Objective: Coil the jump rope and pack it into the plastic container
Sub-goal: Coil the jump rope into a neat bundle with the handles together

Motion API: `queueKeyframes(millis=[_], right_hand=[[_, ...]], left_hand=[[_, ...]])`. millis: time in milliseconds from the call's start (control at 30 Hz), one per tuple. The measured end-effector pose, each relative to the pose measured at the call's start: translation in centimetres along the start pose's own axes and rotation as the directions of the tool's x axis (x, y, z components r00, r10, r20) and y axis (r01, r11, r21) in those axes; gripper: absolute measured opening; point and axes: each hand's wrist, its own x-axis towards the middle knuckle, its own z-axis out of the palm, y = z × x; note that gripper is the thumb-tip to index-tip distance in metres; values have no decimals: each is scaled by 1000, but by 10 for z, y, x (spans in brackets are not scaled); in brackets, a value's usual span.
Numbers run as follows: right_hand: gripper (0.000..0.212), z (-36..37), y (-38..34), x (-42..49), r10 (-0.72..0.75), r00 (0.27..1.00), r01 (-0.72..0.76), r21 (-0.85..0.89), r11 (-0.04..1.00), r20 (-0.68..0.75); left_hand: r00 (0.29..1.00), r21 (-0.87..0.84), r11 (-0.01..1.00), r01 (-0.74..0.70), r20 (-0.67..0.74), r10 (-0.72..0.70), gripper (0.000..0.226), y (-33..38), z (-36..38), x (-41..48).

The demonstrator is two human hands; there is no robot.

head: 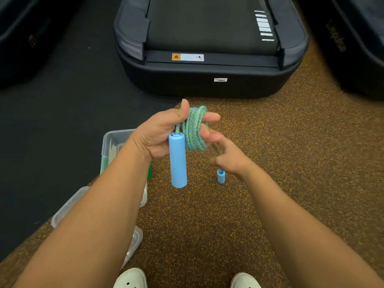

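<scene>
Coiling is mostly done, packing not started. Your left hand (164,134) is closed around the jump rope (194,129): several blue-green loops are wound over the fingers, thumb up on the far side, fingers curled through the bundle. One blue foam handle (178,162) hangs straight down from that hand, just beside the coil, free in the air.

Your right hand (226,156) sits just right of the coil and a little lower, blurred. Its fingers look loosely curled and pinching the last short run of rope; how tight that pinch is, you cannot tell from this blur. The second handle (221,176) dangles below that hand, mostly hidden, only its end showing. So only a short tail looks unwound.

The plastic container (113,142) is on the floor to the left of the coil and below it, partly hidden by your left forearm, open, with something pale and green already inside. A lid (68,204), or perhaps another clear tub, lies nearer you than the container. A treadmill (207,75) sits beyond the coil.

Left, as I judge it: wrap the last tail, tuck the second handle, carry the bundle left to the container, drop it in, close.
</scene>
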Motion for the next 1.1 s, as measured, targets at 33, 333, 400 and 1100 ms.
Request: queueKeyframes(millis=[33,333,400,1100], right_hand=[[76,0,-11,-3,-79,997,76,114,991,23],[22,15,-41,-2,-286,936,338,304,891,-204],[20,18,-40,1,-231,946,308,410,858,-226],[24,15,-13,8,-91,979,70,-118,991,-184]], left_hand=[[1000,4,1000,6,2,-6,56,-1,0,0],[998,5,999,32,-46,-32,55,-2,-2,0],[998,22,999,47,-45,-46,55,-3,0,0],[990,-68,998,-20,-143,11,57,-14,2,13]])
